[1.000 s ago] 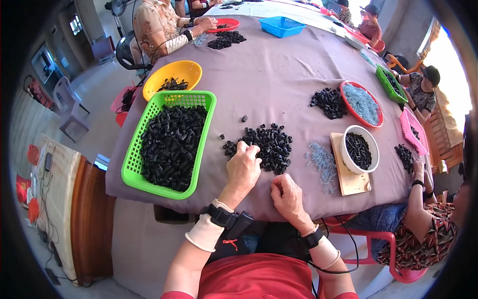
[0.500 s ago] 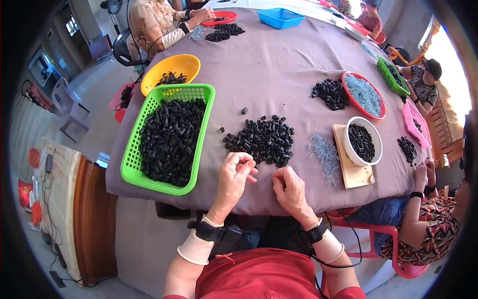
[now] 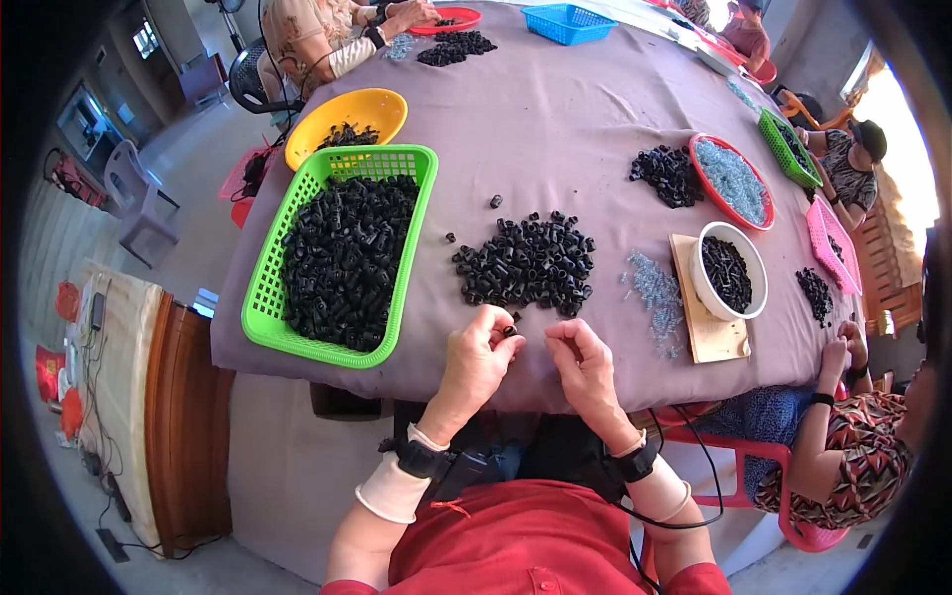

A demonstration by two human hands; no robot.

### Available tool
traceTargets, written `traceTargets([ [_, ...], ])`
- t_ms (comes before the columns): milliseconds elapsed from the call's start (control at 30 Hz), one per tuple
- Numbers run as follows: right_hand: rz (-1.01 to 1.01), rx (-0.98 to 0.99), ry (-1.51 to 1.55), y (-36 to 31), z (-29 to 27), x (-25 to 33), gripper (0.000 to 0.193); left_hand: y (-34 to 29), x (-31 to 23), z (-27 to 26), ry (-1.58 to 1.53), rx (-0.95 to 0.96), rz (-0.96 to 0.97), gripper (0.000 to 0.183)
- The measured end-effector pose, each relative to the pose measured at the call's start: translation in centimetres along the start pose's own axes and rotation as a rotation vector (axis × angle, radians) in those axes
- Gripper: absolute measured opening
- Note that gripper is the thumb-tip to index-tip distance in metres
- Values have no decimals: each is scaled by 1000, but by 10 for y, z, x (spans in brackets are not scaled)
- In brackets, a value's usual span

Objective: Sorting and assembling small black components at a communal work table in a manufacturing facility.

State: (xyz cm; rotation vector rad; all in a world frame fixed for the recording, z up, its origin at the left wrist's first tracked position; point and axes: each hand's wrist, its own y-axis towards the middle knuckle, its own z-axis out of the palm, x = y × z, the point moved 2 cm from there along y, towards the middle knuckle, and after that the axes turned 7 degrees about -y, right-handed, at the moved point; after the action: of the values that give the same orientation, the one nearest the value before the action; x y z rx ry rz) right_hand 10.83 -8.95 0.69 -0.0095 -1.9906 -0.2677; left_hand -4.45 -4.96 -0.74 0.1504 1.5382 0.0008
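My left hand [image 3: 474,369] is closed at the near edge of the table, with a small black tubular cap [image 3: 510,330] pinched between thumb and fingertips. Just to its right, my right hand [image 3: 587,369] has thumb and fingers pressed together; whatever they might hold is hidden. The two hands are a short gap apart. Right beyond them spreads a loose pile of short black caps [image 3: 526,260], two of which lie apart at its far left. Small clear pieces [image 3: 654,305] are scattered to the right of my right hand.
A green basket [image 3: 420,238] full of black parts stands left, before a yellow bowl [image 3: 382,107]. At right, a white bowl [image 3: 760,288] of dark pieces rests on a wooden board [image 3: 706,342]. Beyond are a red tray [image 3: 765,208] and a blue basket [image 3: 570,28]. Other people sit around the table.
A black cap now shows between my left fingertips, where none was visible before. The right fingers are drawn closer together, pointing upward. The whole view has shifted slightly.
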Motion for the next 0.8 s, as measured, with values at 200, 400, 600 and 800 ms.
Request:
traceTargets([
  [200, -219, 1, -74, 8, 9, 16, 8, -3, -7, 2, 279, 81, 197, 20],
  [400, -268, 45, -171, 6, 10, 18, 8, -4, -10, -2, 284, 111, 283, 23],
  [600, -278, 41, -179, 4, 13, 15, 8, -5, -8, -2, 212, 107, 211, 23],
  [800, -156, 28, -106, 2, 14, 12, 7, -6, -5, -4, 152, 105, 126, 18],
])
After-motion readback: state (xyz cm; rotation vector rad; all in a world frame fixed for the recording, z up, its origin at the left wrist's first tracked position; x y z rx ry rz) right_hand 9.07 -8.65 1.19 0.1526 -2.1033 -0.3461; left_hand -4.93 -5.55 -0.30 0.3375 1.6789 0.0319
